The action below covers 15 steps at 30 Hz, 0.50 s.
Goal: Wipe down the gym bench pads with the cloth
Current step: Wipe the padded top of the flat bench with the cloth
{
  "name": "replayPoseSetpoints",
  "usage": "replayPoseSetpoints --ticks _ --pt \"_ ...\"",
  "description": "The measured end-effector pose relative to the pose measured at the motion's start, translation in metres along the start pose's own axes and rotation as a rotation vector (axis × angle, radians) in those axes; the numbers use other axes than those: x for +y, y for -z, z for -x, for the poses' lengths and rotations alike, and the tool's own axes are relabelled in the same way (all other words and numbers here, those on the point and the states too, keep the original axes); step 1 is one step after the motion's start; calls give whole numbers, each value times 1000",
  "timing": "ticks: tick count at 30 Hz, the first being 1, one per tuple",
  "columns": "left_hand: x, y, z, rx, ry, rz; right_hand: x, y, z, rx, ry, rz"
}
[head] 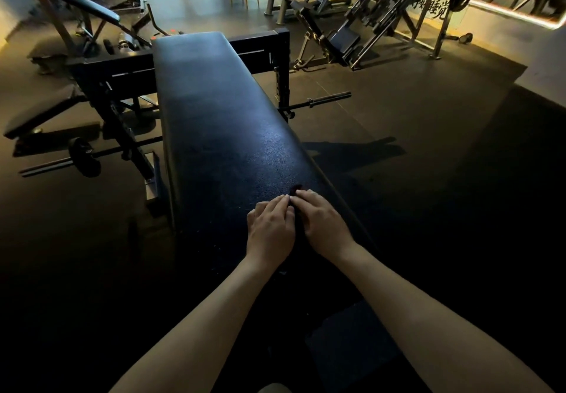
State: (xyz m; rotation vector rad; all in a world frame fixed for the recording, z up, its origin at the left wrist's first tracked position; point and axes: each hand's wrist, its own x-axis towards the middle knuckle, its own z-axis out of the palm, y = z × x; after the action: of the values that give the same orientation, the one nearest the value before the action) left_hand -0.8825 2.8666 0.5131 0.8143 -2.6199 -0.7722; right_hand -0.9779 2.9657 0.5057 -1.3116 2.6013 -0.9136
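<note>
dark cloth (296, 191) was pinned to the pad (220, 116) under left hand (271, 227) and right hand (324, 224), grips flat, probably for wiping pressure.

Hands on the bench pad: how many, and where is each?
2: left hand and right hand, side by side at the near end of the bench pad, both touching the cloth.

Dim; warm light upper right; edges warped

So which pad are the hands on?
The long flat centre pad: left hand and right hand touch the cloth there. The inclined pad and low pad: untouched.
</note>
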Motion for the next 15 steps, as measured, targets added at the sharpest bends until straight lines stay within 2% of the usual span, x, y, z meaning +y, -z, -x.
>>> replayPoseSetpoints --ticks 2,7,11,15 --pt "6 -5 0 -1 -11 -22 20 13 -9 13 -5 17" --pt "6 -7 3 26 -29 -52 46 31 -20 146 -257 21" --pt "8 -7 3 45 -24 -53 27 15 1 158 -135 13" --pt "8 -6 4 31 -12 -3 4 8 22 40 24 -102"
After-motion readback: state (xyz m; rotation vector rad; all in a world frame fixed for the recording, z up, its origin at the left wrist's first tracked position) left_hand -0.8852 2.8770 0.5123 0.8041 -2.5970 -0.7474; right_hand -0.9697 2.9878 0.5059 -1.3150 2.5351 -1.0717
